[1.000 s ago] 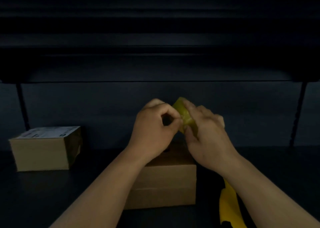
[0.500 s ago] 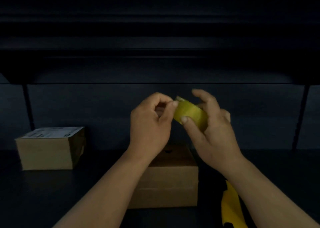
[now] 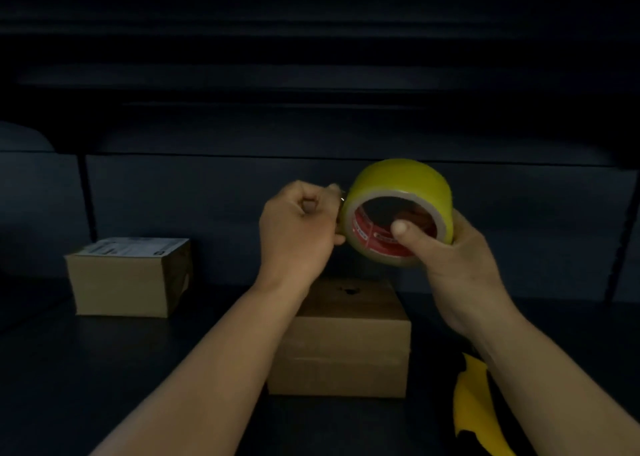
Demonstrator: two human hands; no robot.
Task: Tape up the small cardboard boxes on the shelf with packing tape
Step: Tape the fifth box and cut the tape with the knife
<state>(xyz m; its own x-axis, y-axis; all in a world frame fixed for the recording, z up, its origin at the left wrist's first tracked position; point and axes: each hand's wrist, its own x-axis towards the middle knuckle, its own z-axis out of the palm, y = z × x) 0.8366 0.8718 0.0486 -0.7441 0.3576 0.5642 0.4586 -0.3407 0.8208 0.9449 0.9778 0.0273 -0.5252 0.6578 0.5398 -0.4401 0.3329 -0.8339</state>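
Observation:
My right hand [image 3: 460, 265] grips a yellow roll of packing tape [image 3: 401, 185], thumb hooked inside its red-printed core, holding it up above the shelf. My left hand [image 3: 298, 227] is curled against the roll's left side, fingertips pinching at the tape's edge there. Directly below the hands sits a small closed cardboard box [image 3: 343, 345] on the dark shelf. A second small cardboard box [image 3: 128, 279] with a white printed label on top stands at the left.
A yellow-handled tool [image 3: 478, 414], partly hidden by my right forearm, lies on the shelf at the lower right. The dark shelf surface [image 3: 86, 369] runs left and right; another shelf hangs overhead and thin upright posts stand at both sides.
My right hand has turned the roll so its open core faces me and shifted it to the right. My left hand stays at the roll's left edge, still pinching there.

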